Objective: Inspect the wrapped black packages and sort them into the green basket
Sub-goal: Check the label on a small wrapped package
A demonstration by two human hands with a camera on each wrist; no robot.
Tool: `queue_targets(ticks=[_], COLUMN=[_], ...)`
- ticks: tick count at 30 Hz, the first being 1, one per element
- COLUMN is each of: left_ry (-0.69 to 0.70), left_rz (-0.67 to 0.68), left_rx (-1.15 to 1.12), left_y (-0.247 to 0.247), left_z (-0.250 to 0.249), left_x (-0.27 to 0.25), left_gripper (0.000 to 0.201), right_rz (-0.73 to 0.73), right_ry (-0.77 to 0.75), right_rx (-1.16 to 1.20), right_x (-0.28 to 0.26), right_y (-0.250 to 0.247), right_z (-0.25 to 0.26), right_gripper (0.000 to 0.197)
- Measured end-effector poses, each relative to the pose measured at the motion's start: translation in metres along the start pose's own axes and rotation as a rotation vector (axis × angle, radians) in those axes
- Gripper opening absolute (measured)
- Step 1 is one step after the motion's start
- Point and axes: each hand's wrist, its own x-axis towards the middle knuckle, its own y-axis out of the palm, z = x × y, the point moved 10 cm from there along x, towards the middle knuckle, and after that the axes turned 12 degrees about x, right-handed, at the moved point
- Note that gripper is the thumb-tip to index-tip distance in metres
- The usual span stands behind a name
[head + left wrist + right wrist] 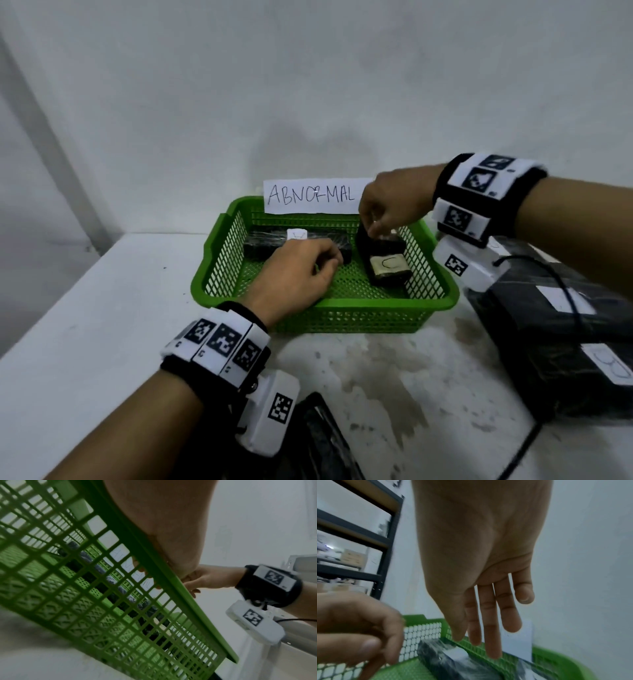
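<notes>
The green basket stands mid-table and holds two wrapped black packages. A long package with a white label lies along the basket's back left. A shorter package marked "C" lies at the right. My right hand hovers over the far end of the "C" package, its fingers straight and pointing down, holding nothing. My left hand is over the basket's middle near the long package's end, fingers loosely curled around nothing. Through the basket wall the long package shows.
A paper sign reading ABNORMAL stands at the basket's back rim. Larger black wrapped packages with white labels lie at the right, crossed by a black cable. Another black package lies at the near edge. A wall is close behind.
</notes>
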Motion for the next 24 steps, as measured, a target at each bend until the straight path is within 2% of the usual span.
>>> queue_targets(ticks=[4, 7, 9, 12, 14, 16, 21, 24], left_ry=[0.000, 0.006, -0.002, -0.113, -0.221, -0.316, -0.490, -0.549], left_rz=[-0.107, -0.155, -0.182, -0.133, -0.047, -0.026, -0.215, -0.274], left_rx=[-0.009, 0.054, 0.071, 0.143, 0.170, 0.165, 0.049, -0.002], left_y=[-0.026, -0.052, -0.074, -0.090, -0.092, -0.097, -0.119, -0.124], left_z=[-0.001, 0.005, 0.012, 0.033, 0.053, 0.072, 0.101, 0.108], left_x=[-0.016, -0.044, -0.075, -0.129, -0.169, -0.198, -0.239, -0.262], left_gripper=[0.015, 0.015, 0.016, 0.015, 0.015, 0.014, 0.019, 0.021], right_rz=[-0.153, -0.164, -0.110, 0.004, 0.030, 0.033, 0.048, 0.031], right_ry=[-0.083, -0.231, -0.313, -0.401, -0.469, -0.543, -0.730, -0.809], right_rx=[0.027, 0.148, 0.195, 0.206, 0.172, 0.150, 0.113, 0.111], right_x=[-0.040, -0.075, -0.091, -0.099, -0.100, -0.102, -0.115, -0.128], right_y=[-0.030, -0.023, -0.004, 0.032, 0.054, 0.070, 0.095, 0.099], right_z=[0.046, 0.101, 0.140, 0.191, 0.224, 0.253, 0.319, 0.345], right_gripper=[0.025, 0.023, 0.025, 0.028, 0.033, 0.035, 0.056, 0.056])
